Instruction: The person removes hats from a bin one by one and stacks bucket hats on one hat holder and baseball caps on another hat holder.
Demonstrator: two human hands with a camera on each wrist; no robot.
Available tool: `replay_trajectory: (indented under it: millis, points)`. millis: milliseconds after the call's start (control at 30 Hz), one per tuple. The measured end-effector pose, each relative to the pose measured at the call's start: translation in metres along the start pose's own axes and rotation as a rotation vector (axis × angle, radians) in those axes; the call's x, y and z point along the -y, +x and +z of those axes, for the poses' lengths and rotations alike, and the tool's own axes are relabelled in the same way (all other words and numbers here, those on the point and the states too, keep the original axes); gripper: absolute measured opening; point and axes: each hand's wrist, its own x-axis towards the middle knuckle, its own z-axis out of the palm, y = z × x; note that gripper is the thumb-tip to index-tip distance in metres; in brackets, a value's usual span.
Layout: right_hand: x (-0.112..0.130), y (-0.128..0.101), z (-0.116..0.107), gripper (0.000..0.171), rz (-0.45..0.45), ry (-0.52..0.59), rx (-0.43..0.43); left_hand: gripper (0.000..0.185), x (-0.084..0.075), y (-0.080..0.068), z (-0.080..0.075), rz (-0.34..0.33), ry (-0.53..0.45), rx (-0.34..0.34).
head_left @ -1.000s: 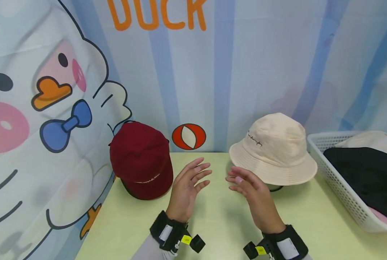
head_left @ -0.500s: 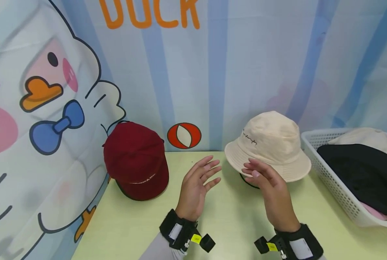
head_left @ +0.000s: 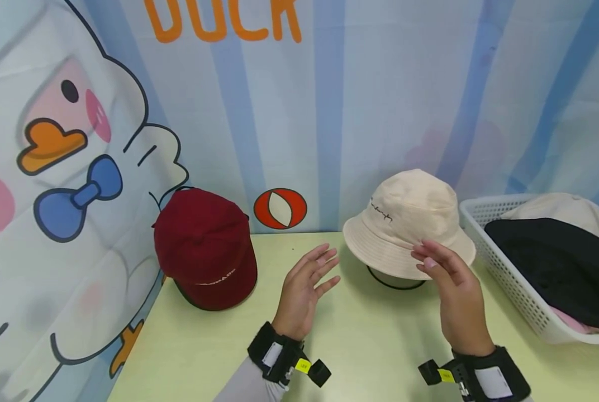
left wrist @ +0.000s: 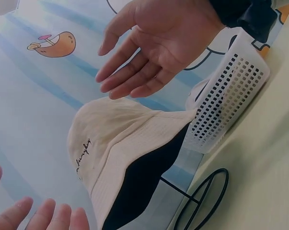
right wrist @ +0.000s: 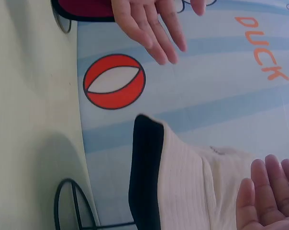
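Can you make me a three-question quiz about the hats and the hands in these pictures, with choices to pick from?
1. Where is the cream bucket hat?
A. inside the white basket
B. on a black wire stand on the table
C. on a person's head

2. What colour is the cap on the left side of the table?
A. dark red
B. green
C. yellow

3. What is the left hand doing?
A. gripping the cap
B. making a fist
C. open, holding nothing

Answers:
1. B, because the black ring of the wire stand sits on the table under the hat, which is beside the white basket.
2. A, because the head view shows it dark red against the duck backdrop.
3. C, because its fingers are spread in the air between the two hats. The right hand is open too, up by the brim of the hat.
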Motion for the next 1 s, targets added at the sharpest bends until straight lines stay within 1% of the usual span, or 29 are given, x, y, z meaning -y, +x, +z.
replay_trajectory:
  millis: [167,267,367,567,633,800,1000]
  points:
    - [-0.002,0.006,-0.016,0.042,0.041,-0.037,-0.089,0.042,0.006,0.001,0.003,-0.008,0.023,0.001]
    - [-0.005,0.009,-0.029,0.043,0.073,-0.092,-0.145,0.042,0.007,0.000,0.004,-0.007,0.032,-0.004]
    - [-0.008,0.010,-0.042,0.045,0.108,-0.124,-0.190,0.042,0.008,0.000,0.004,-0.006,0.037,-0.006]
    - [-0.011,0.015,-0.060,0.041,0.152,-0.186,-0.282,0.041,0.009,0.001,0.004,-0.012,0.049,-0.014]
    - [-0.012,0.016,-0.065,0.040,0.163,-0.178,-0.315,0.040,0.009,0.001,0.004,-0.015,0.056,-0.023]
    - [-0.012,0.016,-0.080,0.044,0.188,-0.140,-0.346,0.041,0.010,0.001,0.004,-0.019,0.065,-0.036]
    - [-0.010,0.016,-0.098,0.045,0.232,-0.190,-0.391,0.041,0.010,0.001,0.005,-0.029,0.058,-0.028]
